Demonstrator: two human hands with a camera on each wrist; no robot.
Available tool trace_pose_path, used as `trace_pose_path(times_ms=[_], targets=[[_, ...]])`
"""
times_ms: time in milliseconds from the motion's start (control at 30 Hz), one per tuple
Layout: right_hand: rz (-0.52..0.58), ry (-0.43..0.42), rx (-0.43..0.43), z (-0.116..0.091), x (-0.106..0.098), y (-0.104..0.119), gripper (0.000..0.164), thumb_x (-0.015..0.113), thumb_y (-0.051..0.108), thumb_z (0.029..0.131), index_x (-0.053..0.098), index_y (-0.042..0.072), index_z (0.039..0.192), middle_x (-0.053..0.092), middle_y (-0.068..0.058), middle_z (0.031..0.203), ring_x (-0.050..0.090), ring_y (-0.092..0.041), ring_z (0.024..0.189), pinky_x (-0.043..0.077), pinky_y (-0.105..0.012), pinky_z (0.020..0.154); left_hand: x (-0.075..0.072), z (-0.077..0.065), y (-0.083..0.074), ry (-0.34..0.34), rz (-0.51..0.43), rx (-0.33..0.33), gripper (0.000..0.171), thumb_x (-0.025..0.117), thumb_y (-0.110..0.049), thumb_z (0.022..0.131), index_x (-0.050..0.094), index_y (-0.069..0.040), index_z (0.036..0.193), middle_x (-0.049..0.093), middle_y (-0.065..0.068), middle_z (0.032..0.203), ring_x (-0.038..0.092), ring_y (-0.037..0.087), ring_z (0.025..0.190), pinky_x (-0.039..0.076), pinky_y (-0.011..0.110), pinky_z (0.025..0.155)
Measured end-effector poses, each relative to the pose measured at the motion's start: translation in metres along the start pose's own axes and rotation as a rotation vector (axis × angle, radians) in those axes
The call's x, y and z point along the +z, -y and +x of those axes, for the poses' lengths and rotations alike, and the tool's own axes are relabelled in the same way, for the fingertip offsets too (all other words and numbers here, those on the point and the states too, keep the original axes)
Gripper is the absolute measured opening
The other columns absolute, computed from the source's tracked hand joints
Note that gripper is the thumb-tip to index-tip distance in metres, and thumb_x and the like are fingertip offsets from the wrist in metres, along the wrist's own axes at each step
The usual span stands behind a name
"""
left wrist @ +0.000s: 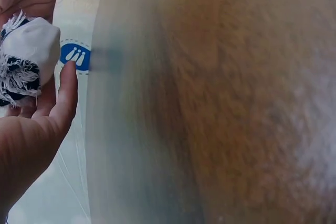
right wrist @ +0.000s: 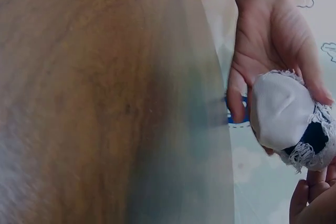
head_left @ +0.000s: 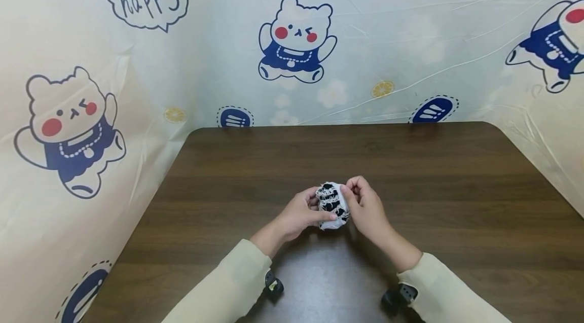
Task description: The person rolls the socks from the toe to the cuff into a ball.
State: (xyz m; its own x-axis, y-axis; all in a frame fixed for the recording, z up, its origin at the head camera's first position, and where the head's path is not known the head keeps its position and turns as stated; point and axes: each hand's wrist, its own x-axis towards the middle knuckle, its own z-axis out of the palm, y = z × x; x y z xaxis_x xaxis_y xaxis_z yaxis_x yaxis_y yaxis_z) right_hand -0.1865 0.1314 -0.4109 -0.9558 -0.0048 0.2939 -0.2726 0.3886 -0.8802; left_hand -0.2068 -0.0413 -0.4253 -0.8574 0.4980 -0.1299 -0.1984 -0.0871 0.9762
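Observation:
A small balled-up sock, white and black with frayed loose threads, is held above the table between both hands. My left hand grips it from the left, thumb across its near face and fingers behind. On the other side my right hand pinches the white edge between thumb and curled fingers. In the left wrist view the sock shows a smooth white end beside a shaggy black-and-white part. The right wrist view shows its rounded white side against the left palm, with right fingertips below.
A dark brown wooden table lies under the hands. Behind it and at the sides hangs a pale printed curtain with cartoon bears. Black wrist cameras are strapped below the left sleeve and right sleeve.

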Motion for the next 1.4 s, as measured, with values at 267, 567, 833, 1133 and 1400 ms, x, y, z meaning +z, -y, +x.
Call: trace_pose_path(times_ms=[267,567,833,1133,1400], targets=[[0.061,-0.021,-0.015,0.011,-0.002,-0.001,0.011,0.059,0.009,0.095,0.053,0.002,0.088,0.051,-0.002,0.068,0.046,-0.009,0.058,0.039,-0.022,0.052,-0.002,0.001,-0.003,-0.007,-0.005,0.017,0.047,0.066,0.007,0.083,0.049,0.008,0.127,0.064,0.018,0.111,0.064,0.020,0.090,0.053,0.032,0.074],[0.131,0.001,-0.054,0.025,-0.009,0.006,0.025,0.063,0.009,0.092,0.054,0.000,0.114,0.059,-0.016,0.108,0.058,-0.023,0.095,0.046,-0.030,0.079,-0.006,0.012,-0.026,-0.154,-0.065,0.039,0.046,0.064,0.002,0.087,0.048,0.007,0.130,0.061,0.020,0.113,0.064,0.021,0.090,0.054,0.034,0.075],[0.097,0.157,-0.056,0.036,-0.011,-0.001,0.054,0.063,0.016,0.093,0.041,0.013,0.142,0.057,-0.022,0.124,0.062,-0.033,0.103,0.048,-0.047,0.086,-0.018,0.029,-0.044,-0.258,-0.084,0.017,0.045,0.065,-0.007,0.090,0.050,0.004,0.131,0.056,0.018,0.113,0.061,0.021,0.090,0.053,0.037,0.080],[-0.008,0.122,-0.071,0.042,-0.002,-0.010,0.043,0.067,0.011,0.089,0.054,0.001,0.128,0.068,-0.021,0.099,0.068,-0.028,0.085,0.054,-0.035,0.073,-0.021,0.041,-0.035,-0.361,-0.092,-0.017,0.050,0.067,-0.009,0.089,0.046,0.003,0.132,0.057,0.021,0.114,0.064,0.024,0.085,0.054,0.039,0.076],[-0.129,0.139,0.054,0.045,0.002,-0.018,0.040,0.069,0.011,0.087,0.058,-0.002,0.123,0.069,-0.019,0.096,0.068,-0.027,0.085,0.053,-0.039,0.074,-0.016,0.044,-0.023,-0.449,0.070,-0.051,0.047,0.072,-0.016,0.086,0.053,0.003,0.124,0.063,0.021,0.110,0.066,0.024,0.082,0.055,0.034,0.070]])
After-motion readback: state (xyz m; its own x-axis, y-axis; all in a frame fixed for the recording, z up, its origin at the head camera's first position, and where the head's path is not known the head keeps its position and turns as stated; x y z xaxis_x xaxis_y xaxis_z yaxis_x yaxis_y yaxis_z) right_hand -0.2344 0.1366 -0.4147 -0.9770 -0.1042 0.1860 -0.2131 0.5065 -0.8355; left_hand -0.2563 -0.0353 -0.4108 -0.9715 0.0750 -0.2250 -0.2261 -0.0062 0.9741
